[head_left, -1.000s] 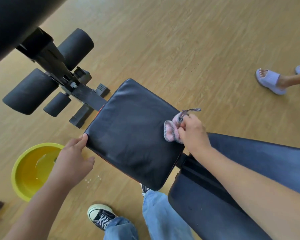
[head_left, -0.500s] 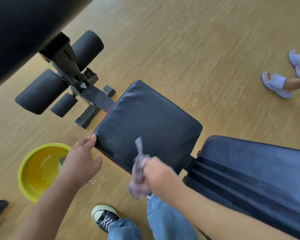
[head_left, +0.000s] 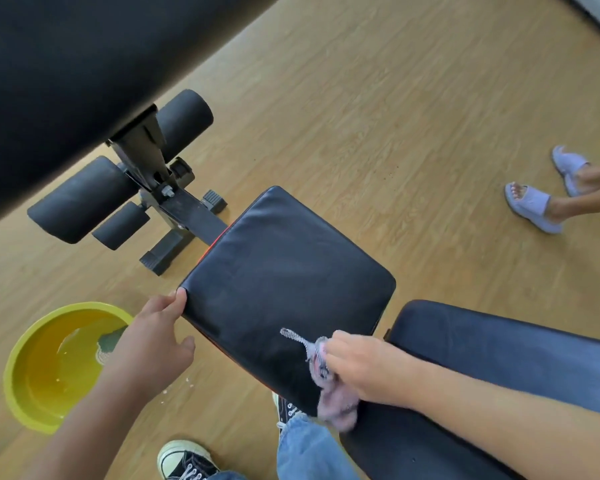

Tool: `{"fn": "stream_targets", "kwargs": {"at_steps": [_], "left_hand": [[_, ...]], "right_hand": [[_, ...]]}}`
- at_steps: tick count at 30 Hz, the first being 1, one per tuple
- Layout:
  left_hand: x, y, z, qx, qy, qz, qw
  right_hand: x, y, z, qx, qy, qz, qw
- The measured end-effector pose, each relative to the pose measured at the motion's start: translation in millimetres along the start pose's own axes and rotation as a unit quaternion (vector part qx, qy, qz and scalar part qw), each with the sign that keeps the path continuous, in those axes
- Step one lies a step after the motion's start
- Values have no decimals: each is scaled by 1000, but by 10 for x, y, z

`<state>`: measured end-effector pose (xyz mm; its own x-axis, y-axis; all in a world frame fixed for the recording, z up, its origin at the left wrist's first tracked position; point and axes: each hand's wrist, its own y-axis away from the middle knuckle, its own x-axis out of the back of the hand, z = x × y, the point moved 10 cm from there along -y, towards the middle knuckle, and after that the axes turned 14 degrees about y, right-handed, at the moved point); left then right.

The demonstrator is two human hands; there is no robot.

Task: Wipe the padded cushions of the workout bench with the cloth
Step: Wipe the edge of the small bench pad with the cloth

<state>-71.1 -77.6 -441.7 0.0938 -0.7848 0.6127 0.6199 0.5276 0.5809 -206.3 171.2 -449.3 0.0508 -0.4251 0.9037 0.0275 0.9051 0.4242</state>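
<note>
Nearest to me, the right hand (head_left: 357,370) is closed around the bunched pink cloth (head_left: 329,396), pressing it onto the near corner of the seat cushion (head_left: 284,282), by the gap before the back cushion (head_left: 499,355). One grey-edged tail of the cloth trails out across the vinyl. A second ago that hand was at the far right edge of the same cushion; half a second ago it had swept down past the near edge, over the leg. I read the present position as the end or turn of a pass across the seat pad, so one stroke is covered, not the whole surface.

The left hand (head_left: 153,337) has not shifted: fingers curled on the near left corner of the seat cushion, steadying it, gripping nothing else.

Beyond the left hand, the yellow basin (head_left: 32,368) sits on the floor (head_left: 395,116) holding water, just beside the bench. Farther out, the foam leg rollers (head_left: 80,199) stand untouched as far as I can judge.

Judgement: the back cushion and rollers remain to be wiped. The cloth looks loosely bunched, which may leave streaks between passes.
</note>
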Motion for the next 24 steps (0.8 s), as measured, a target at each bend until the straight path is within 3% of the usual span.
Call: {"fn": "stream_targets", "kwargs": {"at_steps": [1, 2, 3, 4, 5, 7, 9, 10, 11, 13, 14, 16, 17, 20, 22, 24], "left_hand": [[-1, 1, 1, -2, 2, -1, 1000], [3, -3, -4, -4, 5, 0, 1000], [14, -10, -9, -8, 8, 2, 1000], [20, -12, -5, -11, 10, 4, 1000], [25, -12, 4, -13, 11, 6, 1000], [38, -14, 17, -15, 12, 10, 1000], [30, 2, -3, -11, 16, 10, 1000], [25, 14, -8, -11, 18, 11, 1000], [23, 22, -8, -13, 18, 12, 1000], [21, 18, -18, -13, 18, 13, 1000], [26, 17, -28, -12, 17, 16, 1000], [35, 23, -29, -13, 21, 23, 999], [39, 26, -22, -16, 23, 28, 999], [48, 25, -4, -25, 30, 32, 999], [51, 40, -9, -29, 32, 39, 998], [56, 55, -29, -30, 38, 46, 998]], "right_hand": [[93, 28, 413, -79, -24, 6, 997], [229, 110, 941, -210, -63, 33, 975], [257, 211, 1390, -345, -87, 74, 931], [237, 362, 1572, -425, -121, 81, 893], [214, 379, 1489, -430, -116, 85, 891], [187, 215, 702, -301, -126, 52, 944], [196, 173, -248, -92, -67, -34, 993], [179, 207, -489, 2, -12, -53, 999], [211, 181, -447, 35, 14, -59, 998], [371, 111, 205, -46, -4, -4, 999], [293, 154, 651, -131, -10, 23, 991], [129, 321, 1211, -275, -101, 14, 956], [121, 361, 1252, -301, -109, -2, 947], [157, 231, 424, -185, -82, 38, 978], [235, 183, -361, -28, -39, 22, 999], [123, 267, -832, 94, -45, -37, 994]]}}
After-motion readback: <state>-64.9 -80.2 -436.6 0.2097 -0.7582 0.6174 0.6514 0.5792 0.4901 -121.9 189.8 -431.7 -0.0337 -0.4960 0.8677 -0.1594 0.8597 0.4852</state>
